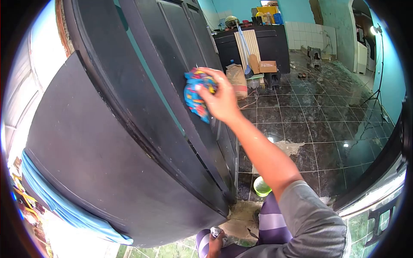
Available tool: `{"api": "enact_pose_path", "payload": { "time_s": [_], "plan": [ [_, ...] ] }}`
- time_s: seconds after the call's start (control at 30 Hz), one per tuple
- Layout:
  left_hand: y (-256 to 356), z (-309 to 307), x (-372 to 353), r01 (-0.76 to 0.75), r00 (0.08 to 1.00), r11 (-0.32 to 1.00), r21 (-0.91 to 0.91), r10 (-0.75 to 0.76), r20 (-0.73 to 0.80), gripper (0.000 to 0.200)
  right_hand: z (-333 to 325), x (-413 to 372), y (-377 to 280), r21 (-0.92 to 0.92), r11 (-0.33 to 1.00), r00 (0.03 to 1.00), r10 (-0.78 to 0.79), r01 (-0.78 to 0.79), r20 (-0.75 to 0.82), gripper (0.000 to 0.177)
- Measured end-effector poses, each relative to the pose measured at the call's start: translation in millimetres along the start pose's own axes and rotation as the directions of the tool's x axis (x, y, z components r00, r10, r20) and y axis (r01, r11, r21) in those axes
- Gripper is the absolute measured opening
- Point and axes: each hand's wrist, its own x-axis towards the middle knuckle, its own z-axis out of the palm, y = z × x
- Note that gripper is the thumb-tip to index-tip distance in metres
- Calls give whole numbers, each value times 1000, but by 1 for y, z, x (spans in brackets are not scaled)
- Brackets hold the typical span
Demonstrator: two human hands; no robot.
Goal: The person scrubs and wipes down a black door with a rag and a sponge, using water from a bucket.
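Observation:
My right hand (217, 96) is closed round a bunched cloth (198, 92), blue with yellow, red and pink patches. It is at the dark panelled door (180, 47); the cloth appears to rest on the door's surface. Low in view, close to my thigh, my left hand (216, 245) is wrapped round a small crumpled whitish-grey thing (215, 231), whose kind I cannot make out. A second dark panel (107, 159) curves across the left of the view, with a light blue cloth (64, 206) draped over its lower edge.
A green-rimmed bucket (261, 186) stands on the floor beside my leg. Across the black tiled floor (318, 129) are a paper sack (236, 79), a cardboard box (267, 66), a small stool (315, 56) and a lamp on a tripod (379, 64). Cables lie along the tiles.

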Motion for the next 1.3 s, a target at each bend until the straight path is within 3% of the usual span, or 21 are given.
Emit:
{"api": "enact_pose_path", "payload": {
  "time_s": [0.07,0.13,0.3,0.4,0.5,0.67,0.9,0.97,1.07,1.17,1.3],
  "plan": [
    [-3,5,0,-12,1000,1000,8,12,2,33,22,-8,-5,-139,985,995,-96,100,32,39],
    [-6,10,7,-43,999,999,24,43,12,29,30,-49,7,-153,981,987,-136,121,-91,40],
    [-4,17,9,23,997,1000,15,-24,78,30,-8,-126,30,-212,976,997,57,-43,60,41],
    [3,20,12,-35,997,997,62,30,75,32,8,-52,6,-234,960,988,-148,154,43,40],
    [15,15,11,-37,998,998,54,34,60,34,19,-6,5,-205,971,992,-125,122,-4,36],
    [12,12,6,14,1000,1000,14,-14,10,36,9,-69,19,-225,973,998,-65,57,-28,36],
    [-1,2,7,8,1000,1000,5,-9,17,32,33,-4,5,-164,985,989,-69,46,-133,37],
    [0,2,3,7,1000,1000,-4,-6,13,30,30,-32,13,-162,985,984,-90,65,-153,38],
    [5,8,0,-8,1000,1000,-30,9,28,28,9,-114,34,-221,974,996,27,-44,-82,38],
    [-20,-7,25,2,998,999,-39,1,66,27,10,-93,43,-252,968,999,-27,18,-34,39],
    [-19,-15,33,-19,998,1000,11,19,57,26,57,77,6,-169,959,957,-253,228,-141,29]
  ]
}}
